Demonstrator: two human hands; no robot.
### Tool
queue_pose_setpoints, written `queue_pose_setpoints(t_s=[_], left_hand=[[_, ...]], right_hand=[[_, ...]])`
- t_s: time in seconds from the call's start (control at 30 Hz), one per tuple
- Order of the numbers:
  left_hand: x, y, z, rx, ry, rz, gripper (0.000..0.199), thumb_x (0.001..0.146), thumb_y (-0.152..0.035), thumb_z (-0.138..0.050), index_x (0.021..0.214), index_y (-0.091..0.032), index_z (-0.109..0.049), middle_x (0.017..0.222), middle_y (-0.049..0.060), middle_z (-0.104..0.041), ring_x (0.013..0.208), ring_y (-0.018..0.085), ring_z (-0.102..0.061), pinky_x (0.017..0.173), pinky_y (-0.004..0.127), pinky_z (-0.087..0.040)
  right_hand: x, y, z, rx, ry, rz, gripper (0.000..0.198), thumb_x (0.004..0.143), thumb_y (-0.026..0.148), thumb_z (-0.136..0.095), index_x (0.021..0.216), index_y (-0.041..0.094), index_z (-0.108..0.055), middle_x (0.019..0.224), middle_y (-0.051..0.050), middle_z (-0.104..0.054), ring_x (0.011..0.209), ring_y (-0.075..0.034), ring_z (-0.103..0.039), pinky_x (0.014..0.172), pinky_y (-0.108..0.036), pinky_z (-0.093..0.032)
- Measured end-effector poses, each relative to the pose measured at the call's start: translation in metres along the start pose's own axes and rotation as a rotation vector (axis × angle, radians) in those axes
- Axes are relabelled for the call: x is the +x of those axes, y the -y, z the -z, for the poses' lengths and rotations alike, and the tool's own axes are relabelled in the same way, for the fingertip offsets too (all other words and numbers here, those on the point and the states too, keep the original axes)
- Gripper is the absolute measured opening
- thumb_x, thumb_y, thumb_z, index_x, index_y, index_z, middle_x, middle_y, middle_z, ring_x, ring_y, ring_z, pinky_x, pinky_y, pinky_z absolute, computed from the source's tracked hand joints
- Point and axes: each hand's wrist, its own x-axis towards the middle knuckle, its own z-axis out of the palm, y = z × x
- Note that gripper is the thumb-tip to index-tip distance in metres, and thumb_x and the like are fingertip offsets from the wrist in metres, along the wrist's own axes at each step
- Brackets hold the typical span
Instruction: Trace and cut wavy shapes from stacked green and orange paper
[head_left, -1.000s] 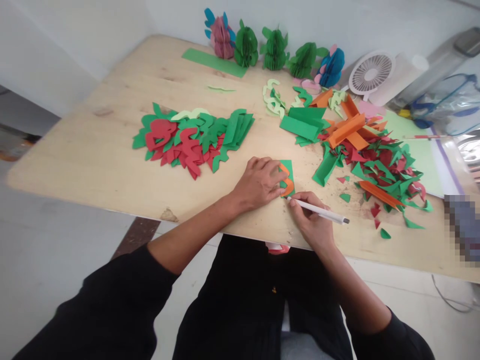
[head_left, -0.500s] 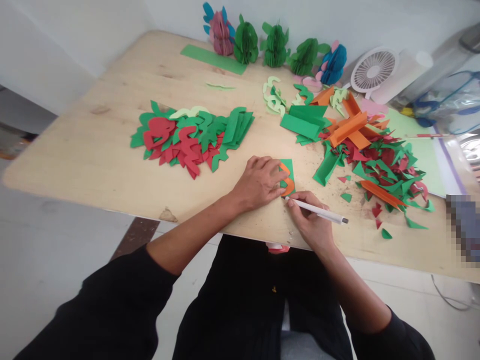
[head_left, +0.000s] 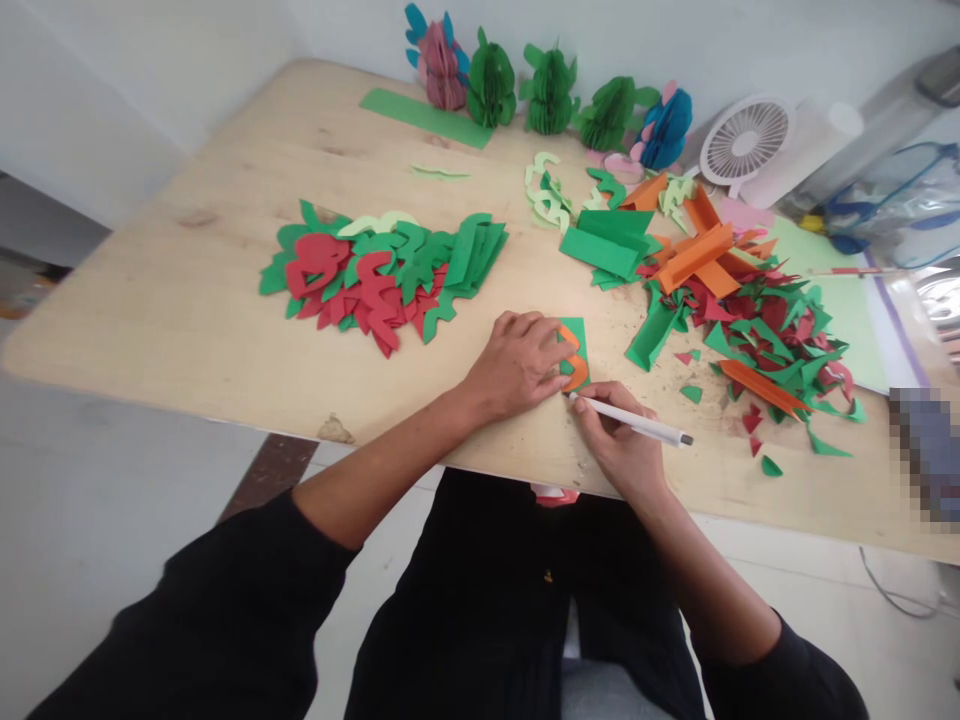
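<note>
My left hand lies palm down on the table, its fingers stretched out and pressing an orange paper template with a curvy edge. Beneath that template is a green paper piece, partly covered by the fingers. In my right hand a white pen is held in a writing grip. The pen's tip meets the lower edge of the template and green paper. Whether it has left a line there is too small to see.
Cut green and red shapes are heaped at left. Folded strips and scraps spread at right, near a blurred dark object. Honeycomb paper figures, a green strip and a white fan line the back.
</note>
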Motion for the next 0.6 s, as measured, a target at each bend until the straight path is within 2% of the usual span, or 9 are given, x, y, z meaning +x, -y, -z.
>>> queue_pose_setpoints(t_s=[0.6], left_hand=[[-0.0001, -0.0007, 0.0007, 0.000, -0.006, 0.003, 0.028, 0.089, -0.037, -0.058, 0.113, -0.025, -0.065, 0.127, 0.011, -0.058, 0.119, 0.031, -0.047, 0.099, 0.049, -0.034]], right_hand=[[0.0006, 0.0012, 0.0025, 0.025, -0.008, -0.015, 0.014, 0.084, 0.035, -0.060, 0.079, 0.022, -0.064, 0.063, 0.002, -0.066, 0.052, -0.012, -0.055, 0.053, -0.024, -0.044]])
